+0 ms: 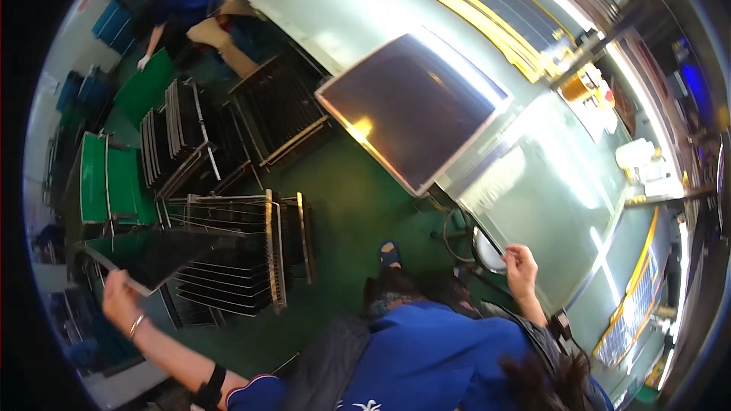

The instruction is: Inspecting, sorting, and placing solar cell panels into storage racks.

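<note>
Out to the left, my left hand (123, 306) is closed on the edge of a thin, dark, glossy panel (152, 257) with a pale rim. The panel is beside a metal rack (276, 251) with several dark sheets in its slots, and its far part blends into the dark behind. My right hand (521, 272) is at the near edge of the green-topped workbench (537, 205), its fingers curled together; whether anything is between them is hidden. A large framed dark panel (415, 110) lies on the bench, its near corner reaching past the bench edge.
More slotted racks (175, 137) stand at the left, near green boards (145, 87). A person in blue (183, 0) bends at the far left. A round stool (489, 249) is under the bench edge. Yellow-edged panels (472, 11) and small containers (636, 153) lie along the bench's far side.
</note>
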Motion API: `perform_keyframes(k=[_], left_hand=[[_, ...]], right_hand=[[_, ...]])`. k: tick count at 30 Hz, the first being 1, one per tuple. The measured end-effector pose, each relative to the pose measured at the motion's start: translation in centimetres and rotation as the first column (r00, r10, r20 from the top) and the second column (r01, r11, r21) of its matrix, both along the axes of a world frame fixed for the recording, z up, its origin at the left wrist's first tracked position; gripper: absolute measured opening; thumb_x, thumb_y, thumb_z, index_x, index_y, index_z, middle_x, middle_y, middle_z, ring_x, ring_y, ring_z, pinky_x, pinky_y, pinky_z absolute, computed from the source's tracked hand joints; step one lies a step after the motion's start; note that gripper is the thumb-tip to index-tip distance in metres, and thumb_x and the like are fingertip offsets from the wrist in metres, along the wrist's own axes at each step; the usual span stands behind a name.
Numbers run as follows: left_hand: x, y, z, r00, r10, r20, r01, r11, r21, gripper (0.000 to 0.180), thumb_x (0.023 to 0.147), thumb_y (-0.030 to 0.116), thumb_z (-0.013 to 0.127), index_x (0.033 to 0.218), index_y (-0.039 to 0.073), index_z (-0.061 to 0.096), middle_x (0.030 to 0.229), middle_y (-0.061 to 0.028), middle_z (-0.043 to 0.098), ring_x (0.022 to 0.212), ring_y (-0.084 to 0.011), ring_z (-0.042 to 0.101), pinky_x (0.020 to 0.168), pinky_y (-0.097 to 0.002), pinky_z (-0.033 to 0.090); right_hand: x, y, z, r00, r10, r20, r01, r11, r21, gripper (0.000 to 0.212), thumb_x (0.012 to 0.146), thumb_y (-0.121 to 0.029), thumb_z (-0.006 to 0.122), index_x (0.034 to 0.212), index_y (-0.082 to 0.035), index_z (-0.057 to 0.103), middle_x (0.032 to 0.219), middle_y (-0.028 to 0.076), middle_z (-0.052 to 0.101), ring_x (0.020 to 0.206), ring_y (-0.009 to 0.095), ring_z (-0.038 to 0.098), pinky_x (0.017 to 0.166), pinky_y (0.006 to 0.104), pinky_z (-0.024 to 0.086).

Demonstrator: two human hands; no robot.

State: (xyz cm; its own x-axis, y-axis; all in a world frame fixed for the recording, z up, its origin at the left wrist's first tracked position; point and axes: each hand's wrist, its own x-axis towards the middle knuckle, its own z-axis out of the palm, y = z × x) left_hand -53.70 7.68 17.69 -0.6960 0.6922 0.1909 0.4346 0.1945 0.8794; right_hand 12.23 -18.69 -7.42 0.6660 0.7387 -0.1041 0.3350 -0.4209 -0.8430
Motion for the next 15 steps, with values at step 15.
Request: perform_keyframes(k=[15], left_hand=[[54.3,-11.4,-14.8,-0.219,-0.481,0.849,0.881,0.278,0.384,0.006,0.082,0.002,0.064,0.077,-0.002,0.063,0.07,-0.009,0.063,0.069,-0.0192,0.065,0.065,-0.0308,0.055]], right_hand=[[-3.5,2.3,6.1,0.394,0.553,-0.734,0.298,0.679,0.672,0.059,0.089,-0.014,0.061,0.139,-0.012,0.028,0.137,0.007,0.039,0.124,0.021,0.04,0.107,0.042,0.031]])
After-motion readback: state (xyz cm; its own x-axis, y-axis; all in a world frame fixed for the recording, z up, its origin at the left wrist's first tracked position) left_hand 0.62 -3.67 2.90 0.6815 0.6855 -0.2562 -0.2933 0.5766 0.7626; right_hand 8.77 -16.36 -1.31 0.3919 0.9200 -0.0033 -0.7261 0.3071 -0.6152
